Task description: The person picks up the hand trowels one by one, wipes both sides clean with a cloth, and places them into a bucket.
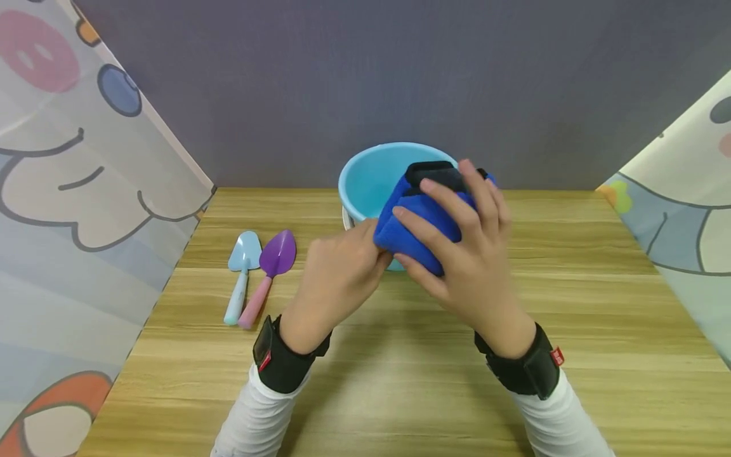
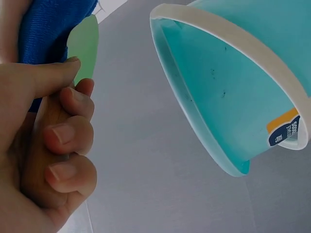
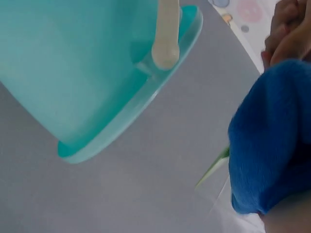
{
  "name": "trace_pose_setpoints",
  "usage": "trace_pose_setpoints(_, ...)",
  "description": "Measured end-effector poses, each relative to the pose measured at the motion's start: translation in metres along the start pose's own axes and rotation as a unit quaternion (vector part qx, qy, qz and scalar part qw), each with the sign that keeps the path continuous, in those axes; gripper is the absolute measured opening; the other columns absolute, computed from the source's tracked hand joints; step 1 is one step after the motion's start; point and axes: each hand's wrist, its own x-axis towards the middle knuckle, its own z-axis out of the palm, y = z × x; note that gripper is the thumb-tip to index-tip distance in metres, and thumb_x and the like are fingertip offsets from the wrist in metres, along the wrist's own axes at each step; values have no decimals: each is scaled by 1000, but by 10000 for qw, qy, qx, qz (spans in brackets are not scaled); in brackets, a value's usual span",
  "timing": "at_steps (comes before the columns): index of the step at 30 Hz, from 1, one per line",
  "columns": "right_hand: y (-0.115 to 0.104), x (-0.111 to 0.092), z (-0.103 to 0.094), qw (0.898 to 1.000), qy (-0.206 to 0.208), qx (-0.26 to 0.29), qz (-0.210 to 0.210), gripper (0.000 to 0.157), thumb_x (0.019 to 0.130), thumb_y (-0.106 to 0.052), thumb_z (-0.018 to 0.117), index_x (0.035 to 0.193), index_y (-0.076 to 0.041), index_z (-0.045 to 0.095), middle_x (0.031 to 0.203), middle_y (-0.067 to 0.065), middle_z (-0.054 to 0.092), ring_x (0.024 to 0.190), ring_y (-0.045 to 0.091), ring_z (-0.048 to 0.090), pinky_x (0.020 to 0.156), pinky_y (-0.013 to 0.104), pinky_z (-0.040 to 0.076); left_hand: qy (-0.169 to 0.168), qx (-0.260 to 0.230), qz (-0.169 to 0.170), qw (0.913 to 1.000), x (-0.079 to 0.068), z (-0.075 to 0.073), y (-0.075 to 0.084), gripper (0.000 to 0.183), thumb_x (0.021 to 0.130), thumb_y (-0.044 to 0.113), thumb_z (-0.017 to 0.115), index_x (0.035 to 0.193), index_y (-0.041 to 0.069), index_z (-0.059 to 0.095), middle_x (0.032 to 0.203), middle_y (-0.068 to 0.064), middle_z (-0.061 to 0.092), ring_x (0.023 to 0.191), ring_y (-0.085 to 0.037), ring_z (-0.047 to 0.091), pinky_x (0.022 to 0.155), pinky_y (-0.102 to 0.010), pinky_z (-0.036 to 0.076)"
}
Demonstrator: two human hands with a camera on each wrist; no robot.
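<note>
My left hand [image 1: 342, 263] grips the wooden handle of a green trowel [image 2: 85, 46], its fingers curled round the handle. Most of the green blade is hidden behind a blue cloth [image 1: 419, 219] with black edging; a thin green edge shows in the right wrist view. The right hand [image 1: 474, 247] holds this cloth, fingers spread and bent over it, close against the left hand. Just behind both hands is a light blue bucket [image 1: 365, 158] with a white handle, partly covered by the cloth and hands in the head view.
On the table's left side lie a light blue trowel [image 1: 245, 257] and a purple trowel [image 1: 278, 254] with a pink handle, side by side. A grey panel [image 1: 274, 95] rises behind the wooden table [image 1: 582, 285]. Cartoon-printed sheets [image 1: 68, 171] line both sides.
</note>
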Motion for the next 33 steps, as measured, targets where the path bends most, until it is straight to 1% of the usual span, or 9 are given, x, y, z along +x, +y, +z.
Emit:
trace_pose_setpoints(3, -2, -2, 3, 9998, -95, -30, -182, 42, 96, -45, 50, 119, -14, 67, 127, 16, 57, 134, 41, 38, 105, 65, 30, -11, 79, 56, 10000, 0, -2, 0, 12, 90, 20, 63, 81, 12, 61, 58, -1, 58, 44, -14, 52, 34, -32, 43)
trace_pose_setpoints(7, 1, -3, 4, 9986, -525, 10, 22, 44, 96, -47, 48, 121, -16, 67, 128, 19, 60, 132, 46, 39, 101, 68, 37, 34, 275, 210, 9994, -1, -3, 1, 15, 89, 20, 63, 78, 11, 61, 56, 0, 56, 43, -13, 49, 33, -31, 42)
trace_pose_setpoints(9, 3, -4, 4, 9977, -670, -2, 81, 42, 94, -46, 53, 121, -17, 67, 129, 20, 60, 133, 46, 39, 100, 69, 38, 79, 348, 269, 9990, -1, -3, 1, 17, 89, 19, 63, 74, 12, 60, 54, 0, 54, 42, -13, 46, 32, -31, 40)
trace_pose_setpoints(11, 4, -5, 4, 9973, -736, -25, 70, 42, 88, -44, 61, 121, -18, 67, 130, 20, 59, 133, 46, 38, 99, 70, 38, 132, 372, 278, 9988, -1, -3, 1, 17, 88, 16, 62, 72, 12, 58, 53, 1, 53, 41, -12, 45, 32, -31, 39)
trace_pose_setpoints(15, 4, -6, 4, 9971, -762, -83, -18, 53, 74, -42, 75, 121, -19, 66, 130, 20, 58, 133, 46, 39, 98, 69, 39, 173, 358, 237, 9989, -3, -5, 2, 15, 85, 9, 60, 70, 12, 56, 53, 1, 52, 40, -12, 42, 32, -30, 37)
trace_pose_setpoints(19, 4, -7, 5, 9967, -799, -104, -38, 61, 68, -45, 80, 121, -20, 65, 131, 19, 57, 133, 45, 39, 99, 68, 39, 138, 354, 191, 9991, -4, -6, 1, 15, 85, 9, 60, 72, 12, 55, 54, 1, 52, 41, -11, 41, 32, -30, 36)
trace_pose_setpoints(24, 6, -8, 5, 9965, -821, -112, -93, 60, 68, -44, 80, 122, -20, 65, 132, 18, 55, 133, 45, 38, 99, 68, 39, 114, 332, 243, 9991, -4, -8, -1, 15, 87, 13, 61, 74, 11, 56, 55, 1, 53, 41, -11, 42, 32, -30, 37)
trace_pose_setpoints(27, 7, -9, 6, 9966, -801, -125, -131, 59, 70, -43, 79, 122, -20, 64, 133, 18, 54, 133, 45, 38, 99, 68, 39, 100, 328, 257, 9991, -4, -9, -2, 16, 88, 12, 61, 73, 11, 56, 55, 0, 53, 41, -11, 41, 32, -29, 36)
trace_pose_setpoints(33, 7, -7, 6, 9988, -480, -58, -40, 52, 73, -41, 75, 118, -17, 66, 127, 19, 59, 128, 45, 44, 97, 66, 42, 160, 352, 378, 9985, -3, -9, -1, 17, 88, 13, 59, 72, 11, 55, 54, 2, 51, 42, -10, 41, 32, -29, 35)
